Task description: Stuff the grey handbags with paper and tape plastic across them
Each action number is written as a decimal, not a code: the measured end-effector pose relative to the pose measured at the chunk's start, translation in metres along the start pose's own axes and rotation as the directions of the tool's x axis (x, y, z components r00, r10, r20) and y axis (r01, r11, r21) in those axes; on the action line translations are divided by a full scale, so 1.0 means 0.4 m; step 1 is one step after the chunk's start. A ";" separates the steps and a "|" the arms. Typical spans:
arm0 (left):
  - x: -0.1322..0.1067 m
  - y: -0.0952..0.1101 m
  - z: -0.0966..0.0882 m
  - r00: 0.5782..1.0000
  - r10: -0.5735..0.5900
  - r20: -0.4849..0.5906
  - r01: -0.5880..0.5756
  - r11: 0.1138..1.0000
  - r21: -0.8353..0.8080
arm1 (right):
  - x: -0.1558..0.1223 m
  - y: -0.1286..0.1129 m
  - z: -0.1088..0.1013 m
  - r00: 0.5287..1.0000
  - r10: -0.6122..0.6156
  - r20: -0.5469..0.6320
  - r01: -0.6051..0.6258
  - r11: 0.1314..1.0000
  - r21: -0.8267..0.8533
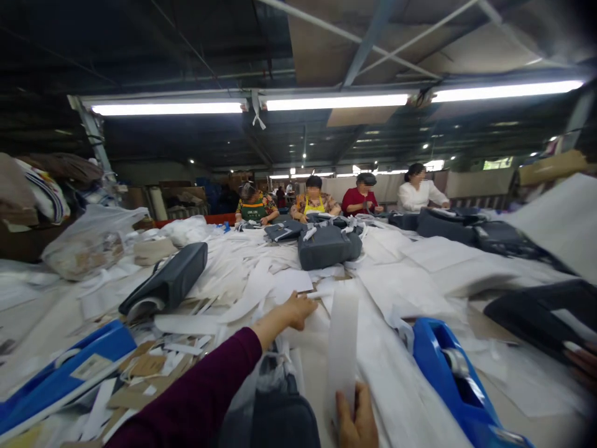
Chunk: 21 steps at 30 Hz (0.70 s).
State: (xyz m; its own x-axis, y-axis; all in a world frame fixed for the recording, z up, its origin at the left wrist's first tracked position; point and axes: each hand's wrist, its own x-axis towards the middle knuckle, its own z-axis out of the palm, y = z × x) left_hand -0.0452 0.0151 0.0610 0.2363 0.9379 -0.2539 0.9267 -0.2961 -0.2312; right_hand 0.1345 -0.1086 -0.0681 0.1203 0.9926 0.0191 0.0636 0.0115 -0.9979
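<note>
My right hand (358, 420) is closed at the bottom of the view, thumb and fingers gripping the lower end of a flat white strip (342, 342) that stands upright. My left hand (301, 310), in a purple sleeve, stretches forward over the table. Its fingers are bent together beside loose white sheets (291, 284); what they grip, if anything, is hidden. Below my left forearm lies a dark grey bag (284, 417), partly cut off by the frame, with clear plastic around its upper part.
Blue tape dispensers stand at right (454, 379) and left (69, 373). Dark grey bags lie at left (172, 280), centre (326, 246) and right (541, 311). White sheets (401, 286) and scraps cover the table. Several people sit opposite; another person's fingers (581, 358) show at right.
</note>
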 end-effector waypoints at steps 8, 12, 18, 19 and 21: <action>-0.179 -0.268 -0.026 0.918 -0.396 -0.036 0.396 0.904 0.159 | -0.061 -0.064 -0.053 0.971 -0.179 0.155 0.206 0.962 -0.179; -0.256 -0.281 0.001 0.891 -0.441 -0.109 0.454 0.862 0.226 | -0.089 -0.061 -0.104 0.932 -0.197 0.305 0.306 0.878 -0.369; -0.227 -0.261 0.059 0.952 -0.256 -0.165 0.283 0.945 0.163 | -0.098 -0.007 -0.141 0.897 -0.252 0.363 0.412 0.775 -0.479; -0.206 -0.257 0.063 0.960 -0.240 -0.143 0.260 0.955 0.143 | -0.097 0.006 -0.139 0.888 -0.276 0.367 0.435 0.760 -0.483; -0.154 -0.245 0.066 0.979 -0.186 -0.089 0.193 0.977 0.085 | -0.093 0.034 -0.128 0.875 -0.333 0.352 0.475 0.731 -0.489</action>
State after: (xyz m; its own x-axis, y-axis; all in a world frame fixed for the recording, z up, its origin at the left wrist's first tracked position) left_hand -0.1583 -0.0187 0.0744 0.0849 0.9889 -0.1218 0.9268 -0.1233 -0.3548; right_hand 0.1817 -0.1517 -0.0793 -0.2650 0.9071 0.3270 0.5884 0.4208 -0.6904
